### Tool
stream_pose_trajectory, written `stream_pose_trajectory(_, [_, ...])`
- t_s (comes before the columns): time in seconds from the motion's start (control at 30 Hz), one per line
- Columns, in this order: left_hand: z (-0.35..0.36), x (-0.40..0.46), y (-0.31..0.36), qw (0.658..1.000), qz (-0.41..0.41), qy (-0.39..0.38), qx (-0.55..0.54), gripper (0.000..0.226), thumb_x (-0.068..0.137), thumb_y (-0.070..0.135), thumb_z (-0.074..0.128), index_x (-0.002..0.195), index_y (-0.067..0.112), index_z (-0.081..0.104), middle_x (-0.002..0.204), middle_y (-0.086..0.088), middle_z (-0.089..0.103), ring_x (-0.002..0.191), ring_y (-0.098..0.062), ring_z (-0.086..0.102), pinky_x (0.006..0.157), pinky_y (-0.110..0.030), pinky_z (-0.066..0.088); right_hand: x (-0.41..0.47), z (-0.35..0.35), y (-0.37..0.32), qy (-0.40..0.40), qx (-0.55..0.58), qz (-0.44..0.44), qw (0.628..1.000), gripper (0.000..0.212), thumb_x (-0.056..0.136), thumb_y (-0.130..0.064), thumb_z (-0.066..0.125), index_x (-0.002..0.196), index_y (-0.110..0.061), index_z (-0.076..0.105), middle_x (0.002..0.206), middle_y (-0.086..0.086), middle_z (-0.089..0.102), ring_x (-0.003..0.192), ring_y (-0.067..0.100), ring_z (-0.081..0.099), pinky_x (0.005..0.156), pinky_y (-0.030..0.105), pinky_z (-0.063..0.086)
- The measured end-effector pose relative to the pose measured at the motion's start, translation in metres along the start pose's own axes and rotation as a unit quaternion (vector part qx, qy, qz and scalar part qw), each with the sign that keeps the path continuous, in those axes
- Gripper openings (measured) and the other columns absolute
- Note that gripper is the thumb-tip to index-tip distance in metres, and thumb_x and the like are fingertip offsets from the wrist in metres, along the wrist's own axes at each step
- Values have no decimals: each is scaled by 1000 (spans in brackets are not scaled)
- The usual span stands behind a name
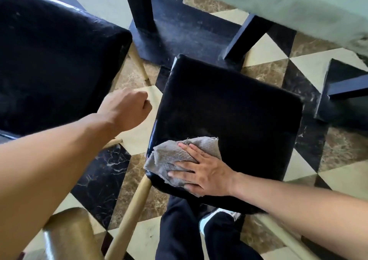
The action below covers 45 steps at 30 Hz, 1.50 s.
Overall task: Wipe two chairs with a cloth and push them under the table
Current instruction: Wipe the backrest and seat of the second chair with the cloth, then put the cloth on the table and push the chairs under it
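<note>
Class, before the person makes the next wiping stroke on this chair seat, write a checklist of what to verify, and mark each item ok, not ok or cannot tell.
1. Cloth under the wiping hand: ok. The right hand presses flat on the grey cloth.
2. Cloth on the seat: ok, though it overhangs the near left corner of the chair seat.
3. Seat free of other objects: ok.
4. Left hand out of the stroke path: ok, curled, holding nothing, beside the seat.
5. Rest of seat already wiped: cannot tell.
6. Second chair wiped: cannot tell; pale marks show on it.
</note>
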<state>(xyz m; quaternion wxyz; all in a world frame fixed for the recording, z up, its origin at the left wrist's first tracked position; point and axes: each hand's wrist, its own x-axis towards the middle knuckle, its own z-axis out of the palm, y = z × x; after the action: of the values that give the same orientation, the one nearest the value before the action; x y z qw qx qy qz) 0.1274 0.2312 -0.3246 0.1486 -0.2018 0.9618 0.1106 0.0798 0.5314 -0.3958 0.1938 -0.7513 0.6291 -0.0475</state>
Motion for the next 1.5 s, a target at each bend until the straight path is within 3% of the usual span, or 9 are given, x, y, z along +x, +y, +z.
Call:
stream_pose_trajectory(0.13, [-5, 2, 24, 984, 68, -138, 86, 29, 94, 35, 42, 81, 17, 61, 80, -7, 64, 56, -20, 50, 46, -24, 30, -90, -5, 42, -70, -67, 30, 995, 55, 106, -50, 42, 157, -33, 31, 155, -2, 45, 153, 44, 12, 122, 57, 25])
stream_pose_trajectory(0.33, [-21, 10, 101, 949, 62, -270, 151, 26, 94, 33, 46, 99, 15, 64, 88, -6, 56, 74, -26, 57, 53, -29, 39, -199, -28, 82, -180, -39, 284, 941, 63, 96, -11, 27, 154, -32, 22, 165, -7, 17, 152, 30, 18, 118, 52, 25])
stream_pose_trajectory(0.6, [-44, -29, 239, 938, 77, -331, 70, 20, 93, 26, 45, 90, 15, 62, 83, 0, 56, 72, -22, 58, 58, -33, 46, -232, -85, 68, 154, 282, 467, 824, 48, 84, 5, 64, 129, -12, 62, 133, 6, 52, 120, 26, 54, 104, 35, 41])
stream_pose_trajectory(0.77, [-77, -47, 308, 942, -15, -309, -133, 26, 94, 34, 49, 101, 14, 65, 93, -2, 68, 78, -20, 64, 75, -35, 57, -244, -147, 40, 220, 357, 473, 775, 77, 77, -12, 78, 145, -24, 43, 140, -4, 36, 128, 8, 38, 111, 22, 31])
stream_pose_trajectory(0.93, [-132, -71, 336, 774, -186, -328, -508, 56, 87, 62, 57, 108, 12, 69, 100, -9, 75, 94, -26, 72, 86, -45, 56, -230, -221, -8, 294, 375, 450, 755, 94, 73, -18, 84, 152, -26, 34, 141, -3, 37, 127, 6, 39, 102, 9, 28])
stream_pose_trajectory(1.13, [-196, -109, 310, 698, -221, -172, -659, 38, 79, 22, 76, 109, 4, 63, 97, -11, 75, 82, -24, 74, 76, -41, 60, -166, -293, -48, 341, 426, 399, 737, 96, 73, -16, 85, 153, -26, 33, 143, -3, 33, 128, 3, 37, 92, -6, 27])
stream_pose_trajectory(1.27, [-241, -108, 258, 668, -215, -67, -709, 20, 76, 9, 65, 96, 11, 62, 87, -14, 68, 72, -27, 66, 66, -41, 53, -112, -339, -52, 419, 523, 322, 669, 71, 77, -21, 76, 141, -29, 45, 141, 1, 46, 126, 11, 54, 104, 18, 43])
stream_pose_trajectory(1.37, [-274, -95, 214, 641, -193, -32, -742, 17, 78, 4, 59, 89, 18, 58, 82, -11, 61, 63, -24, 58, 56, -31, 45, -67, -368, -30, 439, 537, 341, 635, 66, 75, -35, 66, 138, -24, 51, 133, 0, 54, 102, -3, 64, 88, 15, 50])
stream_pose_trajectory(1.5, [-307, -66, 137, 617, -165, -29, -769, 38, 75, 1, 50, 108, 20, 55, 102, -15, 53, 91, -31, 47, 83, -44, 36, 19, -404, 5, 313, 608, 382, 621, 55, 70, -66, 60, 95, -18, 75, 96, 1, 73, 82, 13, 67, 79, 31, 50])
